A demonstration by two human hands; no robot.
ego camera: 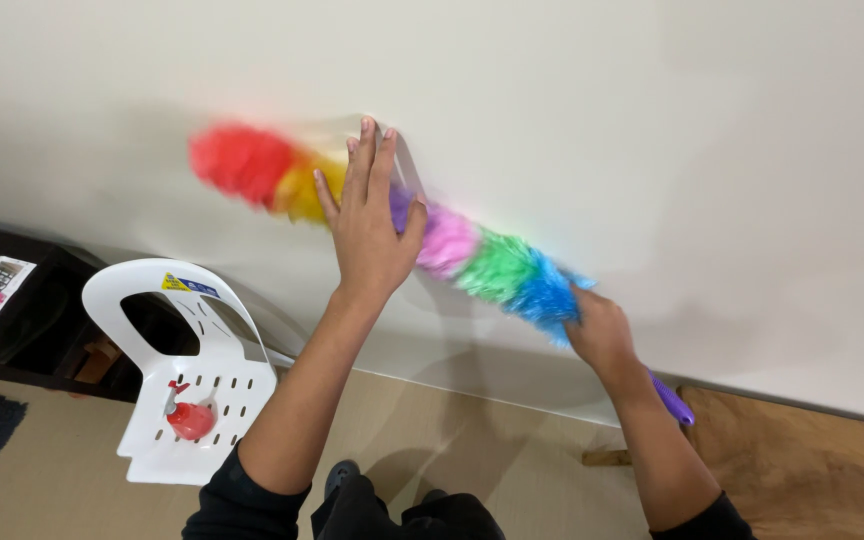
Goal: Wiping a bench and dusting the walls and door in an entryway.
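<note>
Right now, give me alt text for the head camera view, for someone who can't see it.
A person's right hand grips a rainbow feather duster against a cream wall, while the left hand lies flat over it. A white plastic chair with a red object on its seat stands below left.

Duster (472,255) fluffy synthetic fibre; chair (192,390) glossy white plastic; wall (652,120) matt smooth
</note>
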